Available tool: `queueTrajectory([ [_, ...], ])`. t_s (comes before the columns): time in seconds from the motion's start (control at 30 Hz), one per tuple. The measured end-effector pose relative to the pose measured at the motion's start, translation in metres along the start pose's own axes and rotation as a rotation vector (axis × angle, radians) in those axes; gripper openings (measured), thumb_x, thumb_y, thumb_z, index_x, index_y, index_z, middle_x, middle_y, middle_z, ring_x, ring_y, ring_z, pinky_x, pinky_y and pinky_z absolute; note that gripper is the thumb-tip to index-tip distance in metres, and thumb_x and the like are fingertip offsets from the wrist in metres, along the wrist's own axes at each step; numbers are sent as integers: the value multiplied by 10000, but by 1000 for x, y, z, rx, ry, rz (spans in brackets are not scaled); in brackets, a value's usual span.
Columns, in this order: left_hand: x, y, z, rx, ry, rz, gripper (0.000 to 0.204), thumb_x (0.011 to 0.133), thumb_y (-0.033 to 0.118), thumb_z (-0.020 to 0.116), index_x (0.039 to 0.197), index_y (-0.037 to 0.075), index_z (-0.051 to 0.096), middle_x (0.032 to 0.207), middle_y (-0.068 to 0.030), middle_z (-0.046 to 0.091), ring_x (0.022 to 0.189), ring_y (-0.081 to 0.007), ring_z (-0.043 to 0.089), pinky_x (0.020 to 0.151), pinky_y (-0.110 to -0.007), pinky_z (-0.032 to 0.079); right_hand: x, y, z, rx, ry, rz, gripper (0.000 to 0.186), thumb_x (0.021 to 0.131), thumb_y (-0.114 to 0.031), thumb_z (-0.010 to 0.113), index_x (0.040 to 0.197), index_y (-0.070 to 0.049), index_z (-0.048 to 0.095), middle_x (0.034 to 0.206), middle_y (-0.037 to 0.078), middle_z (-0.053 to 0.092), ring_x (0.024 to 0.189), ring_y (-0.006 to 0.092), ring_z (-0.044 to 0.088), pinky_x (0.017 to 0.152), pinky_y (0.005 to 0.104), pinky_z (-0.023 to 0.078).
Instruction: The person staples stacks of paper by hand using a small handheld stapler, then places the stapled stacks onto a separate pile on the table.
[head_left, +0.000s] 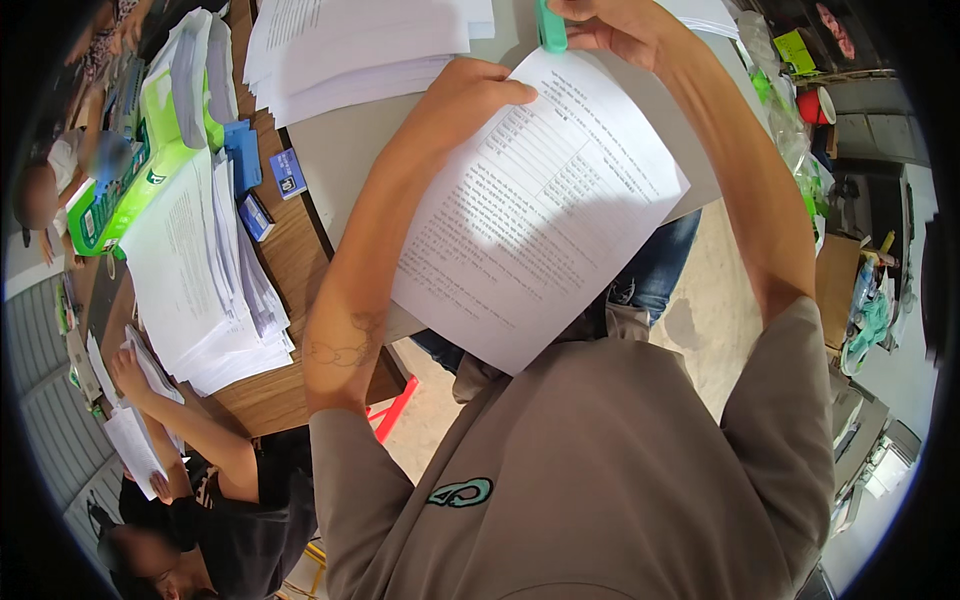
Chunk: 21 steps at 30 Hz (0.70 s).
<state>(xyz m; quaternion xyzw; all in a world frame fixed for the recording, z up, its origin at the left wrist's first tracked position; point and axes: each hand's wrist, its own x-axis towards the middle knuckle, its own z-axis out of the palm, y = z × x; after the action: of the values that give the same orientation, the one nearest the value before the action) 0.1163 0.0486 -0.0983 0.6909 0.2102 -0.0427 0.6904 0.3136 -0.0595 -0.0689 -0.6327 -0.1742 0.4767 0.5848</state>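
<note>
A printed sheet, or a thin set of sheets (500, 255), hangs tilted in front of me, its lower corner near my shirt. My left hand (470, 105) grips its upper left edge, thumb on top. In my right hand (622, 30) is a mint-green stapler (551, 28), at the paper's top corner. The top of the picture cuts off part of the stapler and of my right fingers. Whether the stapler's jaws are pressed onto the paper cannot be made out.
Stacked printed papers (360, 85) lie on the grey table ahead. To the left, a wooden table (290, 400) carries another paper pile (175, 270), small blue boxes (287, 173) and green-and-white packaging (165, 130). A co-worker (215, 465) handles papers at lower left. Clear plastic bags (785, 125) lie at right.
</note>
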Motion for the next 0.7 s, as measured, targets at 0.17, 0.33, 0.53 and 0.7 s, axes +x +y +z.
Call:
queueTrajectory([
  [0.17, 0, 1, 0, -2, 3, 49, 372, 797, 219, 694, 1010, -86, 703, 891, -147, 710, 793, -202, 672, 740, -310, 501, 12, -28, -15, -312, -118, -14, 186, 875, -85, 588, 968, 76, 588, 796, 136, 630, 669, 224, 631, 579, 332, 515],
  [0.33, -12, 10, 6, 30, -9, 60, 327, 851, 216, 687, 1031, -56, 696, 879, -109, 710, 787, -158, 661, 740, -289, 498, 42, -10, -15, -1190, 202, -543, 473, 848, -315, 665, 1220, -33, 592, 1068, 217, 703, 888, 374, 699, 772, 447, 548],
  [0.53, -36, 36, 3, -60, -134, 207, 303, 920, 245, 690, 1068, -19, 675, 940, -58, 709, 833, -95, 639, 757, -246, 489, -17, -14, -31, -634, -252, -404, 409, 885, -161, 661, 1263, -9, 621, 1189, 83, 680, 1024, 192, 656, 903, 372, 510],
  [0.7, -51, 78, 2, -417, -382, 660, 333, 948, 267, 678, 1107, -23, 646, 987, -46, 692, 897, -102, 627, 803, -271, 492, -81, 28, -12, 37, -697, -139, 734, 876, -231, 753, 1492, -69, 387, 1491, 85, 448, 1347, 215, 437, 1119, 367, 328],
])
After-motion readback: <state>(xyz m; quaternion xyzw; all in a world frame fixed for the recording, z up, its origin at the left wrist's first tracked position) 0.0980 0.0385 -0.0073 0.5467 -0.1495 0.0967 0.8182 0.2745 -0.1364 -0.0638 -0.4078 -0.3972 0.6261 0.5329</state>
